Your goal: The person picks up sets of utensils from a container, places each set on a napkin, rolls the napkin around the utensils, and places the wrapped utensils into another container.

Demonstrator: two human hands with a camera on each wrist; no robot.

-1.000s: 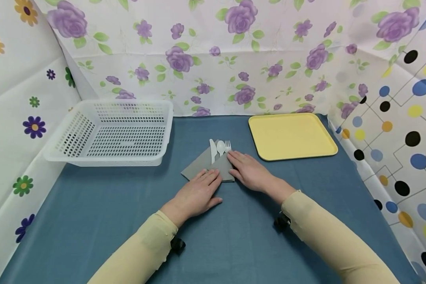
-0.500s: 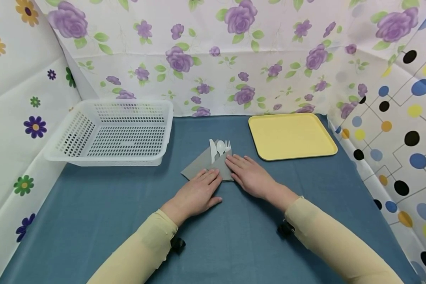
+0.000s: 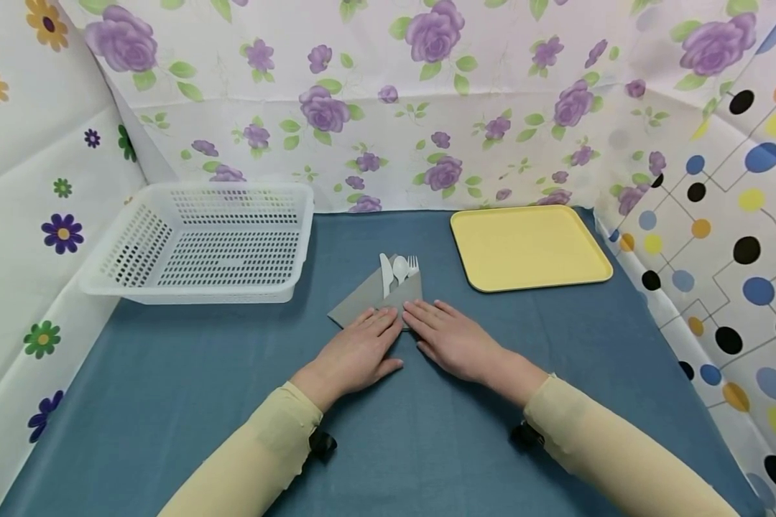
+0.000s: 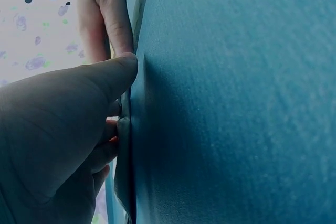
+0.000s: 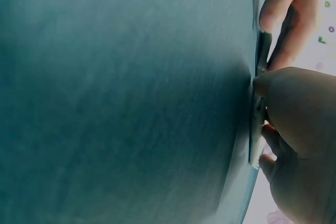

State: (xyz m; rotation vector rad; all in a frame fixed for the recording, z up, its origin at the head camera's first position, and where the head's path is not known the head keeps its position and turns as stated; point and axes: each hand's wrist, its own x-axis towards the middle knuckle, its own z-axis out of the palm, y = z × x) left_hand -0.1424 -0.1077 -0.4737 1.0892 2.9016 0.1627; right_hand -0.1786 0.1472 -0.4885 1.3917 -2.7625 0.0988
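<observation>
A grey folded napkin (image 3: 358, 296) lies on the blue cloth, its flaps crossed over a knife (image 3: 386, 273), a spoon (image 3: 400, 268) and a fork (image 3: 413, 265). The white handles are covered by the folds; only the upper ends stick out. My left hand (image 3: 357, 352) presses flat fingers on the napkin's lower front. Just beside it my right hand (image 3: 455, 337) rests straight fingertips on the right flap, the two hands' fingertips nearly meeting. In the left wrist view the napkin (image 4: 124, 166) shows edge-on as a thin layer under my fingers.
A white perforated basket (image 3: 197, 296) stands at the back left. At the back right lies a yellow tray (image 3: 530, 248). Floral sheets (image 3: 375, 93) wall the back, and a dotted sheet (image 3: 750, 251) rises along the right side of the table.
My right hand has slid down and left along the napkin's right flap, from beside the fork toward my left fingertips. My left hand stays in place.
</observation>
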